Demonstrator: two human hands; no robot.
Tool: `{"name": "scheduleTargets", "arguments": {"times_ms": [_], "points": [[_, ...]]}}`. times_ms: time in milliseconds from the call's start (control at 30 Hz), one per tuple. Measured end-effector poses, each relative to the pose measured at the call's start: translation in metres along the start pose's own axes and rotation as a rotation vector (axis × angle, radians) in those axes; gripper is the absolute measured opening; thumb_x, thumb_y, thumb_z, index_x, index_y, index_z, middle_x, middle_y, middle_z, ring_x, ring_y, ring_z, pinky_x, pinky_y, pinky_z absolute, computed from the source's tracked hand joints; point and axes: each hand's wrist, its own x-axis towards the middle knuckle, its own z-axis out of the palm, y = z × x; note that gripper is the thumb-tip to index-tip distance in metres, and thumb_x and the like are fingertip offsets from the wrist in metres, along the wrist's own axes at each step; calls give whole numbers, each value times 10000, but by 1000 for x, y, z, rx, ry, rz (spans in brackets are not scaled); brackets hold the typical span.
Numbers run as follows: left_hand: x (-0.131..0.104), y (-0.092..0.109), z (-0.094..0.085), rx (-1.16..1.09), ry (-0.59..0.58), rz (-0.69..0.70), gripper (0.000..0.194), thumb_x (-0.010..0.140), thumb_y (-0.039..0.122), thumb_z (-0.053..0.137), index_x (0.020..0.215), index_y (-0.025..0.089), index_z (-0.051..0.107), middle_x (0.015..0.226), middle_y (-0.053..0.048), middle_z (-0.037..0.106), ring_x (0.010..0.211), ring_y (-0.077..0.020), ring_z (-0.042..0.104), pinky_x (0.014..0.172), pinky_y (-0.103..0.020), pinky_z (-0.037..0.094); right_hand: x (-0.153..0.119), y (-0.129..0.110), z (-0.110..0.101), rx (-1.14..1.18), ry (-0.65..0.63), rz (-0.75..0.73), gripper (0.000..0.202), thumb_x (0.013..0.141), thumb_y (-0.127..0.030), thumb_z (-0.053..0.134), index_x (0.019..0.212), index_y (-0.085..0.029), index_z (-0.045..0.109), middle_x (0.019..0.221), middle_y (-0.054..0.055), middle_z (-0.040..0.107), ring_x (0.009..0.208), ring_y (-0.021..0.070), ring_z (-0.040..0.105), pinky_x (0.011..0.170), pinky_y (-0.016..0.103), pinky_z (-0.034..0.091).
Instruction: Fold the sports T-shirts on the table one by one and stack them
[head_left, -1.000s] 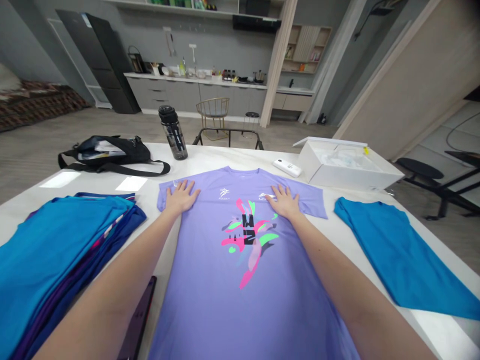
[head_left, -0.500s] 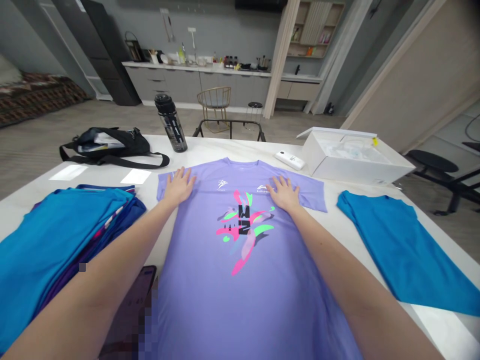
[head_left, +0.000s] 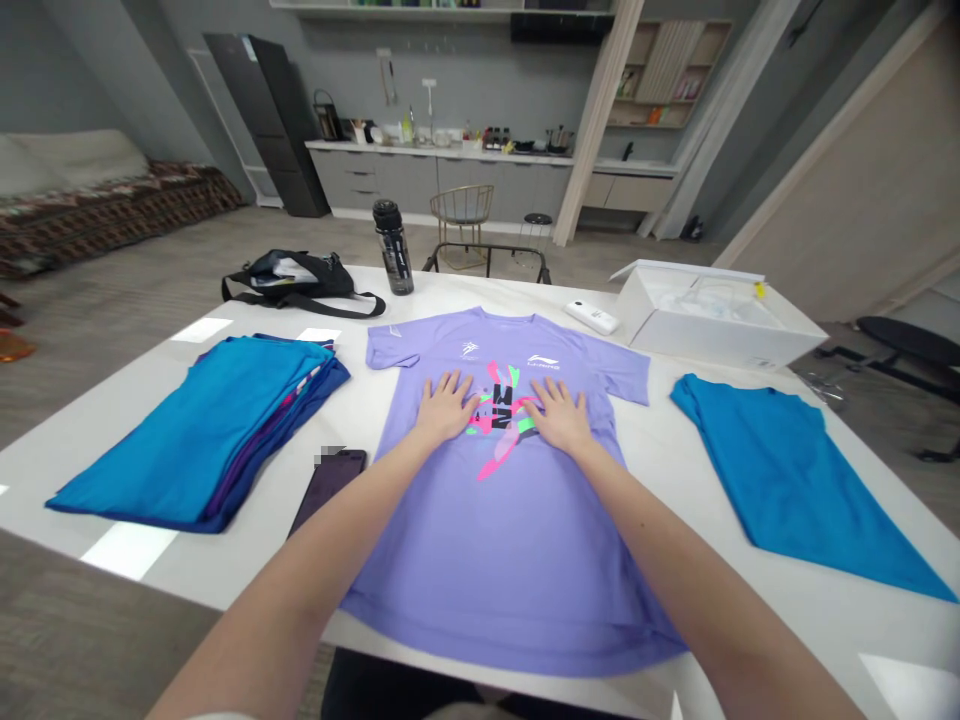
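Observation:
A purple T-shirt [head_left: 495, 560] lies spread face up on the white table, its collar away from me and its hem at the near edge. A pink, green and black print [head_left: 502, 410] marks its chest. My left hand [head_left: 448, 407] rests on the cloth at the print's left side, fingers spread. On the right side of the print, my right hand [head_left: 559, 415] lies flat too, fingers apart. Neither hand grips the fabric.
Left stands a stack of folded shirts [head_left: 202, 430], blue on top, beside a phone [head_left: 328, 485]. A folded blue shirt [head_left: 802, 470] lies right. Behind are a black bag [head_left: 300, 280], a bottle [head_left: 394, 250], a white device [head_left: 592, 317] and an open white box [head_left: 720, 330].
Both hands have slid from the shoulder area toward me, down to the chest print. The view has shifted, and the shirt's hem now shows.

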Motion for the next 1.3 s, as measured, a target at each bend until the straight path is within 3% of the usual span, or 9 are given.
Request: {"name": "scheduleTargets", "arguments": {"times_ms": [133,267,400,500,733,900,1100,1300], "points": [[-22,2,-9,21,75,21,641,1028,569,191,1586,288,330,1678,-54,243,1553,-252,199,1256,-549,91,-23,-1,-8,-32,82,41,649,1026,-626,232,1576,-303,352,1676,72,245,1541,323,177,1197,666,85],[-61,17,-8,39,127,58,615,1040,529,193,1589,285,323,1680,-51,238,1553,-240,198,1263,-528,105,-56,-8,-17,-64,195,3,631,1050,-534,232,1581,-211,339,1673,105,243,1550,288,162,1233,579,75],[-107,30,1,32,85,100,631,1035,559,191,1601,300,291,1686,-41,215,1558,-249,182,1260,-540,136,-97,-18,-10,-24,85,-99,627,1046,-562,238,1598,-273,299,1688,56,203,1558,277,142,1231,588,110],[-132,31,5,40,36,120,623,1032,569,209,1597,321,296,1677,-31,252,1554,-244,198,1262,-530,135,-124,-18,-4,-16,44,-66,640,1038,-605,220,1598,-305,295,1690,41,194,1554,298,148,1207,656,108],[-174,35,5,65,76,124,624,1030,576,234,1583,308,338,1688,-45,209,1555,-278,186,1252,-572,127,-168,12,-5,-49,19,-53,660,1031,-626,255,1603,-299,300,1671,46,262,1543,294,205,1241,564,111],[-208,40,5,68,93,139,615,1029,579,273,1589,326,317,1678,-49,239,1549,-295,204,1235,-625,121,-206,18,-8,-20,56,-132,633,1036,-599,293,1583,-288,356,1663,52,279,1540,311,212,1232,584,150],[-241,37,2,19,61,180,633,1019,581,352,1588,305,323,1658,-74,293,1534,-312,250,1231,-633,159,-258,11,-10,61,55,-229,589,1028,-554,404,1558,-298,393,1633,64,348,1514,324,284,1211,645,183],[-285,9,-13,-66,32,466,519,1036,457,429,1524,280,435,1596,-65,424,1473,-232,388,1249,-510,246,-303,30,-25,182,163,-386,389,947,-477,631,1270,-264,662,1445,106,573,1350,310,513,1175,560,340]]}}
